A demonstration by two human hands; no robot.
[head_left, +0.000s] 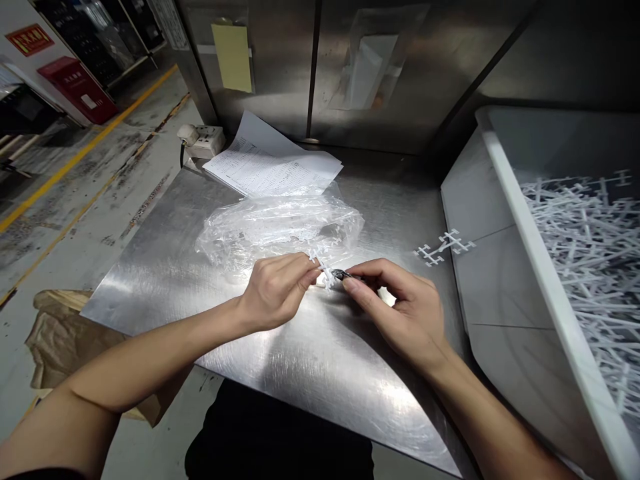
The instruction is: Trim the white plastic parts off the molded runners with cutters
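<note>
My left hand (277, 291) is closed, pinching a small white branched plastic sprue (328, 276) between thumb and fingertips above the metal table. In my right hand (405, 308) is a small dark metal tool that looks like nippers (341, 274), mostly hidden by the fingers. Its tip touches or nearly touches the sprue; I cannot tell which. A second white sprue (445, 247) lies on the table to the right, close to the bin. Just beyond my left hand rests a crumpled clear plastic bag (280, 223), with some small pieces showing through it.
A large grey bin (540, 267) heaped with white sprues (585, 267) stands at the right. Printed papers (275, 163) and a power socket (206, 141) are at the back of the steel table (165, 267). Brown paper packaging (65, 340) sits on the floor at left.
</note>
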